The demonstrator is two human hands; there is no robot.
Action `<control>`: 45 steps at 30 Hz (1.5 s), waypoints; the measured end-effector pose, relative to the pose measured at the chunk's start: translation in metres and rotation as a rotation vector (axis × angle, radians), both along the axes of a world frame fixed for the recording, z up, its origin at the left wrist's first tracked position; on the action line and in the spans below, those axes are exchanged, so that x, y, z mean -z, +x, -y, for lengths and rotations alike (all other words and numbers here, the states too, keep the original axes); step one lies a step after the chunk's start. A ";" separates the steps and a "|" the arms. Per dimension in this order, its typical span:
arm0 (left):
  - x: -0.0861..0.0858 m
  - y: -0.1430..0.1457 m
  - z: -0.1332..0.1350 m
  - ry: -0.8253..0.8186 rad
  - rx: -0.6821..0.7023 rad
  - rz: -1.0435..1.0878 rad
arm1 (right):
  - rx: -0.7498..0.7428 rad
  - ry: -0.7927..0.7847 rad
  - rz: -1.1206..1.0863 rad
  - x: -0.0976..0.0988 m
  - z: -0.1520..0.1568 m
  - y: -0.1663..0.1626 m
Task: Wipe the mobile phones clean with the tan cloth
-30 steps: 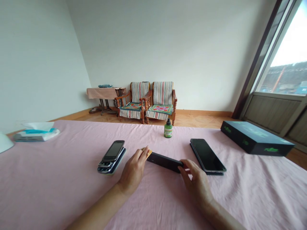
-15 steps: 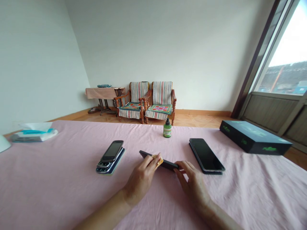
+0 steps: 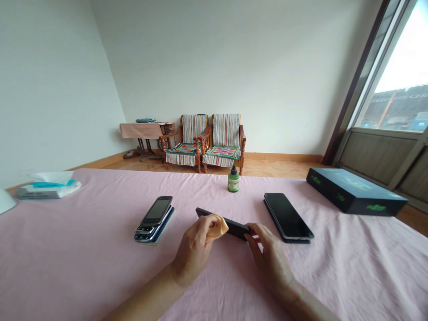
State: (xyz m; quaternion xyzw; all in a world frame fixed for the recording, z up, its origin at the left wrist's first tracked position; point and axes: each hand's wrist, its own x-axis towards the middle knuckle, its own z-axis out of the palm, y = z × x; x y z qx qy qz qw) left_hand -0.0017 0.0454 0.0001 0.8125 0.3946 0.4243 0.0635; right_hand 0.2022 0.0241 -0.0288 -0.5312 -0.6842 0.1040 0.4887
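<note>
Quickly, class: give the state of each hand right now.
Left hand: closed on orange cloth, against the black phone.
Right hand: closed on the black phone's end.

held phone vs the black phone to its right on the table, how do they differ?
The held phone is gripped at its near end by the right hand and looks tilted; the right phone lies flat, untouched. The held phone is partly covered by the orange cloth in the left hand; the right phone's screen is fully bare. Both are black slabs with dark screens.
</note>
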 end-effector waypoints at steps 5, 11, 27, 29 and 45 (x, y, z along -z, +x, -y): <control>0.007 0.009 0.012 0.075 0.158 -0.109 | -0.040 -0.024 -0.024 0.000 0.000 0.000; 0.007 0.012 0.010 0.175 0.193 -0.043 | -0.027 -0.042 -0.060 -0.002 -0.004 0.002; -0.006 0.024 -0.009 0.057 -0.013 -0.147 | -0.037 0.272 0.171 -0.018 0.016 -0.011; -0.006 0.025 -0.008 0.050 -0.013 -0.151 | -0.107 0.214 0.199 -0.019 0.019 -0.018; -0.013 0.018 -0.017 0.046 0.134 -0.226 | 0.014 0.224 -0.059 -0.029 0.013 0.002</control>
